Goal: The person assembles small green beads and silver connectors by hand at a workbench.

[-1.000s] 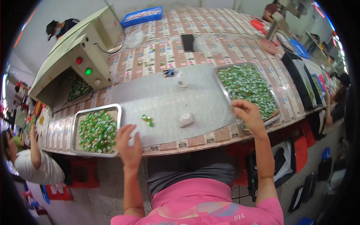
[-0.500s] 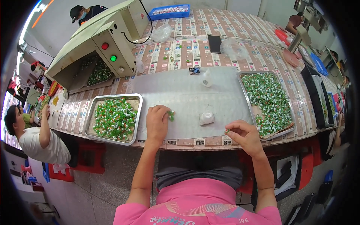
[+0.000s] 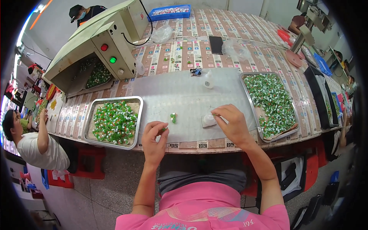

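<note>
My left hand (image 3: 154, 141) pinches a small green piece (image 3: 165, 129) between thumb and fingertips, above the near edge of the pale mat (image 3: 172, 92). My right hand (image 3: 232, 123) is closed in a pinch beside a white lump on a small square base (image 3: 208, 120); a tiny piece shows at its fingertips, too small to name. A few loose green-and-white pieces (image 3: 173, 118) lie on the mat between the hands. To the left sits a metal tray (image 3: 138, 122) heaped with green, white and orange pieces. A longer metal tray (image 3: 251, 107) of similar pieces stands at the right.
A cream box-shaped machine (image 3: 122, 51) with red and green buttons stands at the back left, a tray of pieces inside. A small clear bottle (image 3: 208, 81) and a black flat slab (image 3: 216, 45) are farther back. A blue crate (image 3: 170, 14) sits at the far edge. Other people work around.
My right hand has moved left and away from me, to the white lump. My left hand has drawn back from the loose pieces and turned, with a green piece in its fingers.
</note>
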The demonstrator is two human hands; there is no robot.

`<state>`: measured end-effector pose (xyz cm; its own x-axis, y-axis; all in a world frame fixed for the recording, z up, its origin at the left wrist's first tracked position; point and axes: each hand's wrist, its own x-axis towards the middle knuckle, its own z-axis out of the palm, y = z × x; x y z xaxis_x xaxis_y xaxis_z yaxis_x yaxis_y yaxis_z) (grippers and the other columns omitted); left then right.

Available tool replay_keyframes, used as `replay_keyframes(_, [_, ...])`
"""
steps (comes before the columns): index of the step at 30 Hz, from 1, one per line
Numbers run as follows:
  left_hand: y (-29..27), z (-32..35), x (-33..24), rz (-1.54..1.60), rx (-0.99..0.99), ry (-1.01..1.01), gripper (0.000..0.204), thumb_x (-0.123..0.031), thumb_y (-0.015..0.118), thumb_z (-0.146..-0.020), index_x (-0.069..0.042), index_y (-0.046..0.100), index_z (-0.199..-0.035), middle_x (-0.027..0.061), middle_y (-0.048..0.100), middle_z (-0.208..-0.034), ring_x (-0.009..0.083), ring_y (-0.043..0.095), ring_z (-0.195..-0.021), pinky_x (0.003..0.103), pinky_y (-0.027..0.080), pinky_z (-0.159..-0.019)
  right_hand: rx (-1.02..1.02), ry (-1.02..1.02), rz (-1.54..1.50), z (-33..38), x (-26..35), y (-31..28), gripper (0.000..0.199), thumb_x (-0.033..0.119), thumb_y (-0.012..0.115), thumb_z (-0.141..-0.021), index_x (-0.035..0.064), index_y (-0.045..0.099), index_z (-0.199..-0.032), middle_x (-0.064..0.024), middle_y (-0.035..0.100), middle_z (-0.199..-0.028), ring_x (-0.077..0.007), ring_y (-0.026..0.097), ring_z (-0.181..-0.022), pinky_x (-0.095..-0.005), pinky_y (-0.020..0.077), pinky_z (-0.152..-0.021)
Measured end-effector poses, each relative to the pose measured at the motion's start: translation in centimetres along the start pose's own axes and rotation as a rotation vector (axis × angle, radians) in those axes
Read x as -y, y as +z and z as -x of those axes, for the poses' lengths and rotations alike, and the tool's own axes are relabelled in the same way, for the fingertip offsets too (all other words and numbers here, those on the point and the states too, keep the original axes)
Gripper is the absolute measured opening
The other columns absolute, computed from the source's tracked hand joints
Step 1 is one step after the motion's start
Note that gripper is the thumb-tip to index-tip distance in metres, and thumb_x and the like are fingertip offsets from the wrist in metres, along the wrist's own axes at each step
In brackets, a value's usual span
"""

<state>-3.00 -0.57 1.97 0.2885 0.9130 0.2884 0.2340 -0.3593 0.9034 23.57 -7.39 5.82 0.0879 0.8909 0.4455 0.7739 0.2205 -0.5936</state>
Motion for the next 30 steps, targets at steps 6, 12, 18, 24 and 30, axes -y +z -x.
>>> replay_keyframes(6, [-0.3,2.1,-1.4,0.371,0.059,-0.18,0.019,0.0,0.061,-0.091,0.002,0.064,-0.109,0.0065,0.059,-0.102,0.0125,0.063,-0.085,0.024,0.052,-0.075,0.021,-0.003,0.04,-0.4,0.7,1.2,0.018,-0.002,0.066,-0.075,0.0033,0.067,-0.092,-0.011,0.066,-0.089,-0.0295,0.062,-0.086,-0.0374,0.0505,-0.074])
replay_keyframes(12, [1.1,3.1,-2.9,0.643,0.188,-0.494,0.019,-0.009,0.059,-0.095,0.001,0.062,-0.111,0.007,0.064,-0.097,0.0141,0.065,-0.083,0.026,0.054,-0.076,0.044,0.071,-0.086,0.2,1.6,1.0,0.019,-0.003,0.066,-0.077,0.0013,0.069,-0.095,-0.0117,0.066,-0.091,-0.0231,0.064,-0.085,-0.0316,0.0507,-0.073])
replay_keyframes(18, [4.1,3.4,-3.0,0.916,0.26,-0.654,0.022,-0.008,0.061,-0.094,0.002,0.06,-0.114,0.0091,0.066,-0.098,0.015,0.066,-0.085,0.028,0.055,-0.079,0.166,0.268,-0.5,2.5,2.7,-0.7,0.02,-0.002,0.067,-0.082,0.0017,0.068,-0.101,-0.0084,0.065,-0.097,-0.0144,0.063,-0.082,-0.024,0.0493,-0.072])
replay_keyframes(24, [7.9,3.9,-3.9,0.973,0.329,-0.693,0.023,-0.006,0.061,-0.093,0.003,0.059,-0.114,0.0113,0.067,-0.1,0.0161,0.067,-0.09,0.029,0.056,-0.083,0.229,0.373,-0.573,5.2,1.6,-2.3,0.02,0.002,0.069,-0.082,0.0025,0.069,-0.102,-0.0071,0.065,-0.098,-0.0119,0.061,-0.084,-0.0234,0.0487,-0.073])
replay_keyframes(30, [10.4,4.2,-4.8,0.977,0.357,-0.68,0.024,-0.006,0.061,-0.092,0.003,0.06,-0.114,0.0112,0.068,-0.1,0.0158,0.067,-0.089,0.029,0.056,-0.084,0.241,0.417,-0.573,6.1,0.3,-4.0,0.018,0.004,0.07,-0.082,0.0025,0.07,-0.1,-0.0068,0.067,-0.096,-0.0113,0.063,-0.082,-0.023,0.0494,-0.073])
